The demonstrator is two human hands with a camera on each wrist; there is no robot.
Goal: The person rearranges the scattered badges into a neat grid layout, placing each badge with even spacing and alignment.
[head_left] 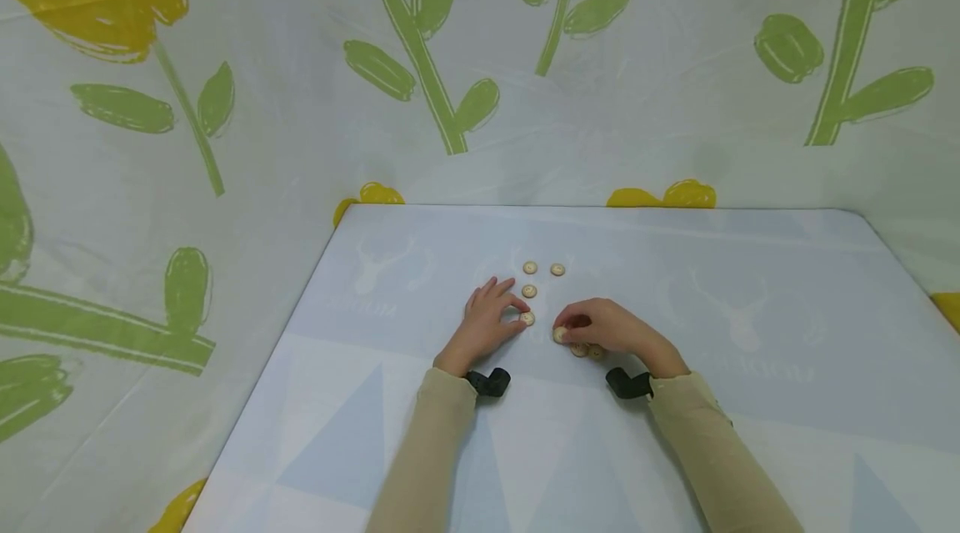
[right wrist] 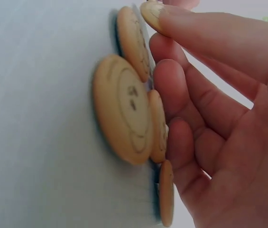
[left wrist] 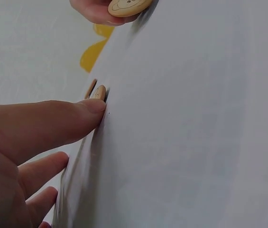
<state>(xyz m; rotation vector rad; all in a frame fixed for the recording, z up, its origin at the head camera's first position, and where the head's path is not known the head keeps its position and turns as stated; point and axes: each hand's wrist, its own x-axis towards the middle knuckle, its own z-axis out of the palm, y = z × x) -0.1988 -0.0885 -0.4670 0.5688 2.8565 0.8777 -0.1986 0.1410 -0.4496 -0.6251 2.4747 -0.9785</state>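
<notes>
Several small round wooden discs with printed line drawings are on the table. My left hand (head_left: pixel 487 323) holds thumb and index finger around one wooden disc (head_left: pixel 528 319) lying flat at the near end of a short column; in the left wrist view the thumb (left wrist: pixel 84 113) overlaps it. My right hand (head_left: pixel 606 326) pinches another disc (right wrist: pixel 151 14) between thumb and index finger, its other fingers curled toward the palm. Beneath this hand sits a cluster of loose discs (right wrist: pixel 123 109), partly hidden by it in the head view.
Beyond my left fingertips lie a disc (head_left: pixel 529 291) and two farther ones, a left disc (head_left: pixel 530 268) and a right disc (head_left: pixel 558 269). The pale patterned tabletop (head_left: pixel 750 383) ends at a flower-print curtain (head_left: pixel 660 99). Dark wrist mounts (head_left: pixel 489 383) sit at both cuffs.
</notes>
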